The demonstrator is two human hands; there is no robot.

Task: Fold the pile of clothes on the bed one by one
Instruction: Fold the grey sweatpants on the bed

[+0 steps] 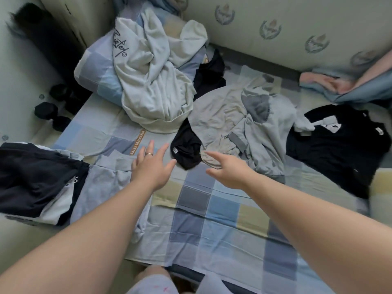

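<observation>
Unfolded clothes lie across the checked bed sheet [212,209]: a white sweatshirt with dark script [148,81], a crumpled pale grey garment [233,128], a small black garment [186,147] under its near edge, and a black shirt [335,143] at the right. A folded light blue-grey garment [106,187] and a folded black-and-white one [36,179] lie at the left. My left hand [151,166] hovers with fingers spread over the blue-grey garment's far edge. My right hand [227,168] reaches forward, fingers straight, just short of the pale grey garment. Both hands hold nothing.
A checked pillow [95,71] lies under the sweatshirt at the back left. A patterned headboard or wall [275,28] runs along the back. Pink and blue bedding [343,85] is bunched at the right. Dark dumbbells [51,111] sit on the floor left of the bed.
</observation>
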